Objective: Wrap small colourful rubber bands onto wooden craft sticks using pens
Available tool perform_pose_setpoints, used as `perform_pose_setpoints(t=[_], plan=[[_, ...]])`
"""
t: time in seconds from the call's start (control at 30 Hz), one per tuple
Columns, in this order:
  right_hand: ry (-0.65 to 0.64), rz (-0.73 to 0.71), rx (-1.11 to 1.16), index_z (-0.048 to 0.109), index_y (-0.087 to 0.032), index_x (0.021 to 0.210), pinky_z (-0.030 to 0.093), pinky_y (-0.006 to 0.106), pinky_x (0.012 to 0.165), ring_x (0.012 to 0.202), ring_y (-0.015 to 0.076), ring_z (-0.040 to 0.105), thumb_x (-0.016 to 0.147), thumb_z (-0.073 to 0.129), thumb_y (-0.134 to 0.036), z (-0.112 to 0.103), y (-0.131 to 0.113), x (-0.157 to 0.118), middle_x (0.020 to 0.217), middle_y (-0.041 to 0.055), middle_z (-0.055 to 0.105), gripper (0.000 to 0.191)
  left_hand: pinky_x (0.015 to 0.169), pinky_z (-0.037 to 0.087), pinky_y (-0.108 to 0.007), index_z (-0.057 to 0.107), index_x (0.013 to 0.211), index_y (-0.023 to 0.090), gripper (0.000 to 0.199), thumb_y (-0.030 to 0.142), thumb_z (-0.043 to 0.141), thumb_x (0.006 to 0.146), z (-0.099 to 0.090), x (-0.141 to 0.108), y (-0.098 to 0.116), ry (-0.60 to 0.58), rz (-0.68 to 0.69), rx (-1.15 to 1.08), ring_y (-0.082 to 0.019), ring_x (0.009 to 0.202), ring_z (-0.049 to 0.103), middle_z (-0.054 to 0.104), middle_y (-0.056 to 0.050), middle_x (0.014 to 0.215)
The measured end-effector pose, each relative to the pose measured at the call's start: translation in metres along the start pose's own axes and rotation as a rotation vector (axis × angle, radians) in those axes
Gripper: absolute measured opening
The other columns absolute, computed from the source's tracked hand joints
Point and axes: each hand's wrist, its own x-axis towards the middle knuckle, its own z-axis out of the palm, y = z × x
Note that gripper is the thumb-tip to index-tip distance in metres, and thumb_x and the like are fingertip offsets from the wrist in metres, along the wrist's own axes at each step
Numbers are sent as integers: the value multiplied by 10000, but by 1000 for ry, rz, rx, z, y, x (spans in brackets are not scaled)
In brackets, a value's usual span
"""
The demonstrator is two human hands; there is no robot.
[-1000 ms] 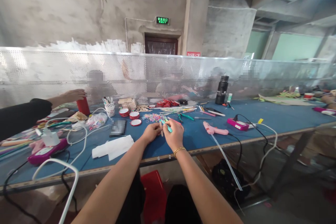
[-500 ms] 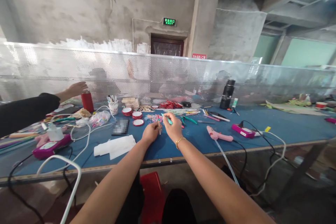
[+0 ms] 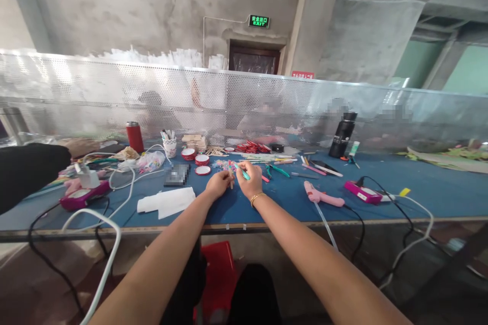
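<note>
My left hand (image 3: 218, 185) is closed, its fingers pinching a small wooden craft stick (image 3: 231, 181) held upright, with a bit of pinkish red at its top. Right beside it, my right hand (image 3: 250, 181) grips a slim teal pen-like tool (image 3: 244, 174), its tip pointing at the upper part of the stick. Behind both hands lies a pile of small pastel pieces (image 3: 220, 164), too small to make out. Teal-handled pliers (image 3: 280, 170) rest just right of my right hand.
Red-rimmed round lids (image 3: 203, 170), a cup of pens (image 3: 169, 145) and white tissue (image 3: 168, 202) lie to the left. A pink glue gun (image 3: 324, 197) and a purple power strip (image 3: 362, 192) are on the right. A co-worker's dark sleeve (image 3: 32, 175) reaches in at far left.
My view has turned slightly left. The co-worker's hand near the red bottle has gone out of sight, leaving a sleeve. Pinkish red now shows on the stick's top; my hands keep their grips.
</note>
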Motion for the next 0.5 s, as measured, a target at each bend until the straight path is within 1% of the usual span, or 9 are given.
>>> perform_pose_setpoints(t=[0.17,0.3,0.5], plan=[[2,-50,13,540,-209,770,345,328,873,701,153,575,782,520,-221,-2,-5,1,727,-12,644,26,577,398,-232,621,736,174,220,385,580,781,0,1,2,-6,-1,53,-130,573,535,624,-6,630],[-11,-72,27,518,-212,721,351,325,854,689,151,564,793,502,-215,-1,-3,1,694,-16,621,74,577,400,-234,619,728,177,230,397,578,781,0,2,-2,13,-17,81,-133,579,541,634,-12,639],[-45,-104,29,523,-215,724,354,323,838,709,156,572,804,504,-208,2,-3,1,702,-14,630,82,559,389,-234,611,705,177,219,376,566,785,-1,4,-7,3,6,83,-127,556,525,621,-9,614]])
